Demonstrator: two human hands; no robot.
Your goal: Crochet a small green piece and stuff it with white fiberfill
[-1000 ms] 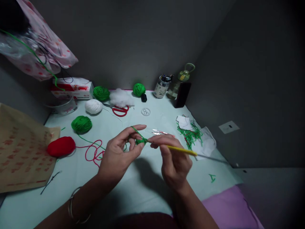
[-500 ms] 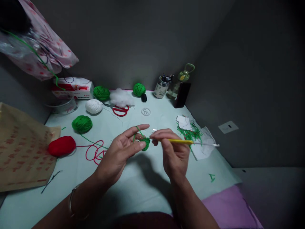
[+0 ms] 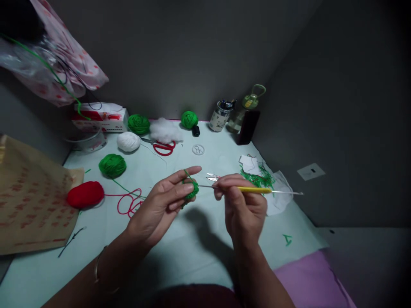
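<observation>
My left hand [image 3: 163,199] pinches a small green crochet piece [image 3: 192,191] between thumb and fingers, with green yarn looped over the raised index finger. My right hand [image 3: 242,205] grips a crochet hook [image 3: 253,189] by its yellow handle. The hook's thin left end points at the green piece; whether it sits in a stitch I cannot tell. Its other metal end sticks out to the right. Just behind my right fingers lies a pair of small thread snips [image 3: 212,177], partly covered.
Green yarn balls [image 3: 112,165], a red yarn ball [image 3: 85,195], a white ball [image 3: 128,141], stuffing [image 3: 165,130] and red-handled scissors [image 3: 164,148] lie left and behind. At right are green yarn scraps [image 3: 261,179], a phone [image 3: 248,127] and a bottle [image 3: 237,115]. A paper bag [image 3: 35,201] stands left.
My right hand has moved right with the hook, away from the green piece. The piece is turned in my left fingers, and the thumb lies further over it. More of the snips shows.
</observation>
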